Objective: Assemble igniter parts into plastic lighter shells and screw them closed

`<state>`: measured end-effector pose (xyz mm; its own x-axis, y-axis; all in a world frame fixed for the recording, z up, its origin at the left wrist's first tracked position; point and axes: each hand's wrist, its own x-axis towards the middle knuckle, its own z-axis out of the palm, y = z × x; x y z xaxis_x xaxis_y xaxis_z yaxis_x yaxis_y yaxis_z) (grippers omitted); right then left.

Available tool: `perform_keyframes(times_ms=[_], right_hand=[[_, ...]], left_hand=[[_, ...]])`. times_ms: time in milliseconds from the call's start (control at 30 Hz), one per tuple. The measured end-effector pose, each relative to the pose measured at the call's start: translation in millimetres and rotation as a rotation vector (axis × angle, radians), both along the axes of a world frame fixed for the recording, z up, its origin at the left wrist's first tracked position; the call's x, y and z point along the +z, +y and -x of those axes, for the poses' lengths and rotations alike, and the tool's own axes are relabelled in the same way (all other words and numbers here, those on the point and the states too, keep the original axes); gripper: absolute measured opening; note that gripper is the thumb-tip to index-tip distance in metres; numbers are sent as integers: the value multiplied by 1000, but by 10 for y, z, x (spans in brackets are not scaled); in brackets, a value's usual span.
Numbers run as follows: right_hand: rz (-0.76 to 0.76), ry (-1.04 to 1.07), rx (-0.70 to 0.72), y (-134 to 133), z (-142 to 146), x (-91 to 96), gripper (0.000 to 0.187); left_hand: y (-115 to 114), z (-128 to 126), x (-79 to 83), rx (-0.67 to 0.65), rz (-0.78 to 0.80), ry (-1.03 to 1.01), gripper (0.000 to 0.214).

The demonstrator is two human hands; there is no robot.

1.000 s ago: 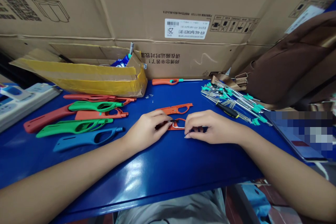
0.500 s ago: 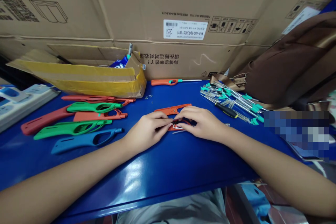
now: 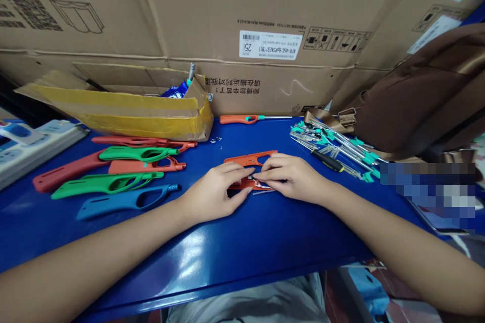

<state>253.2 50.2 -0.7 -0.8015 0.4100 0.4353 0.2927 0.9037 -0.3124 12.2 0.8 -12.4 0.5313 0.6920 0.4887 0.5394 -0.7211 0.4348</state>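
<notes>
Blue workbench [image 3: 227, 247], lighter half-built.
Left hand [image 3: 216, 193] pinches an orange shell [image 3: 238, 185]; right hand [image 3: 294, 176] fingertips pinch, seemingly, a wire insert [image 3: 262, 184] into it; the cover [image 3: 248, 158] lies unfitted.

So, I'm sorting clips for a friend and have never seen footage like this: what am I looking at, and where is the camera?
There is no machine here. These are a person's two bare hands, filmed by one camera worn on the head. It looks forward and down, so the arms come in from the bottom edge.

The left hand presses a flat orange plastic handle shell onto the glossy blue table. The right hand seems to pinch a small bent metal wire against it. A second orange shell lies just behind.

To the left lie green, blue and orange shells. To the right is a bundle of thin metal rods with teal tips. Big cardboard boxes stand at the back.
</notes>
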Motion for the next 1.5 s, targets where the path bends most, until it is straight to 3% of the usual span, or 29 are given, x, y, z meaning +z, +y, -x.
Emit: perform_keyframes(times_ms=[367, 533, 600, 667, 767, 967, 1200, 1300, 1367, 1433, 1500], right_hand=[[-49, -180, 40, -30, -19, 67, 25], [21, -46, -8, 14, -50, 135, 21], [-20, 41, -160, 97, -135, 205, 21], [-64, 30, -458, 223, -285, 282, 23], [9, -303, -956, 445, -592, 368, 19], [143, -448, -1150, 708, -1021, 349, 15], [144, -334, -1133, 714, -1029, 368, 2], [100, -211, -1090, 661, -942, 442, 6], [160, -80, -995, 584, -818, 481, 14], [518, 252, -718, 474, -645, 489, 27], [811, 422, -510, 350, -452, 458, 41]], left_hand=[[21, 22, -27, -32, 19, -9, 29], [11, 21, -16, -36, -4, 4, 30], [7, 19, -13, -37, -35, 8, 30], [4, 21, -12, -33, -66, 9, 29], [2, 29, -1, -9, -67, 42, 29], [-11, 32, 69, 54, 31, 202, 30], [-23, 19, 106, 66, 42, 202, 27], [-20, 16, 110, 70, 43, 167, 26], [-13, 14, 109, 74, 43, 146, 25], [-8, 12, 106, 74, 44, 135, 24], [-5, 12, 102, 66, 47, 136, 24]])
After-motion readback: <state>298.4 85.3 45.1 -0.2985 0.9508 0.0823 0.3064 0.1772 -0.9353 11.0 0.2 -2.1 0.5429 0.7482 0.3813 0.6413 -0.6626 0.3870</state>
